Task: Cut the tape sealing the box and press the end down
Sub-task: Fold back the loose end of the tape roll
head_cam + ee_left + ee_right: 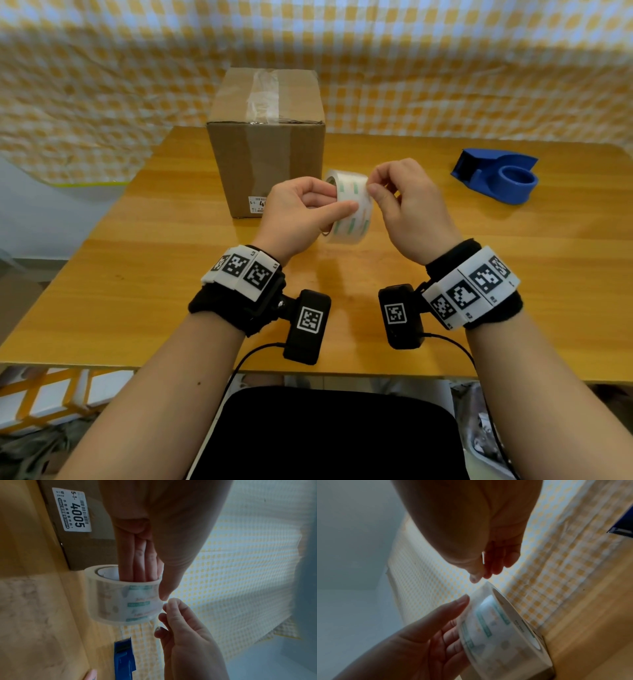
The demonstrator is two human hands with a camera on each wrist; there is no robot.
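Our left hand [301, 209] holds the tape roll [349, 209] above the table [513, 260], fingers curled through its core and thumb lying along the outer wrap. Our right hand [411, 209] works at the roll's surface with thumb and forefinger pressed together (whether they have caught the loose end, we cannot tell). Just beyond stands the box [267, 144], a strip of tape already along its top seam. The blue dispenser [496, 174] sits well apart to the right, empty. We judge the cutting and pressing down not yet begun.
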